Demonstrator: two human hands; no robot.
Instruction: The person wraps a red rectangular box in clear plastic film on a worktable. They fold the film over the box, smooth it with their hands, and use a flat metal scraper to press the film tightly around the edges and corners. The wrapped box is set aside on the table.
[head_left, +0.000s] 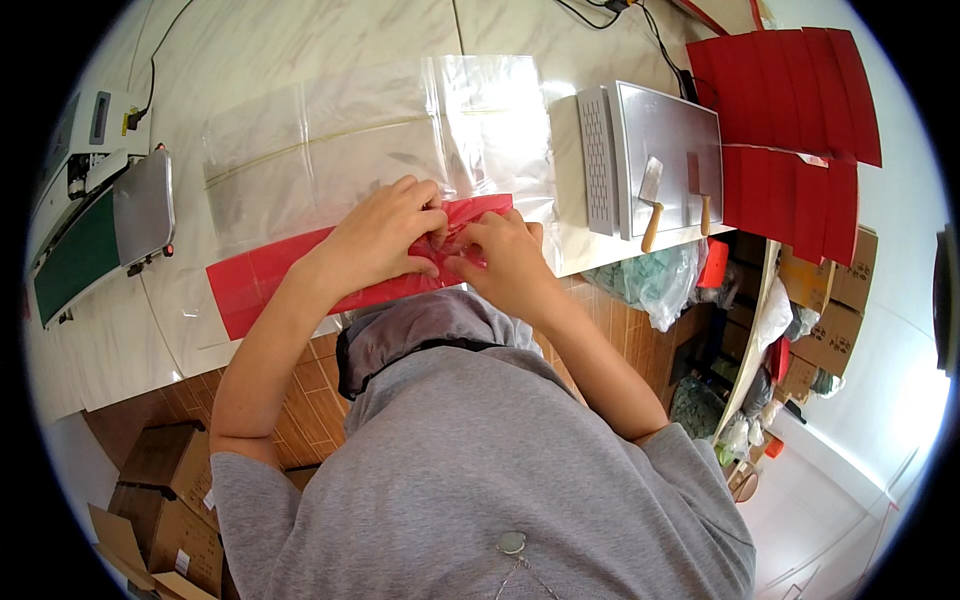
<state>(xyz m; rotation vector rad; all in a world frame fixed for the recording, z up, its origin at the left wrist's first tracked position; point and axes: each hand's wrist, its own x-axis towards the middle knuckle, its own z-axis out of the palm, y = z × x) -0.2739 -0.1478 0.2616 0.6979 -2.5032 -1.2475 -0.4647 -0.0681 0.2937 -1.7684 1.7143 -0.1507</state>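
Before me on the marble-patterned table (187, 330), a long red sheet (255, 277) lies slantwise near the front edge, creased where my fingers work. Thin clear plastic film (367, 142) spreads flat beyond it and seems to lie over part of it. My left hand (394, 232), fingers curled, pinches crinkled film above the red sheet's middle. Close beside it on the right, my right hand (502, 259) bends its fingers and thumb onto the same crinkled patch. The fingertips partly hide what is gripped.
On the left stands a machine with a green conveyor belt (79, 251) and a metal end plate (146, 202). A metal-topped box (675, 135) carries a wooden-handled scraper (651, 202) and another. Dark red panels (787, 97) overlap at the right. Cardboard boxes (169, 480) stand on the floor.
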